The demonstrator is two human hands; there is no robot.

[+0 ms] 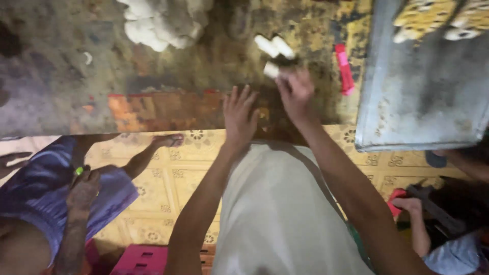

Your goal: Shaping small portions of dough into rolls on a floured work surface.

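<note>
So far, two white rolls [274, 45] lie finished at upper centre of the worn table [168, 109], while the right hand [296, 91] pinches a third roll [271, 70] beside them and the left hand [240, 114] rests flat, fingers spread.

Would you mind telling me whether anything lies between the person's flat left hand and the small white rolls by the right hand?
Nothing visible does. The left hand lies flat on the worn table, and bare tabletop runs from it up to the white rolls. The right hand is right at the nearest roll; whether it grips it is blurred.
</note>
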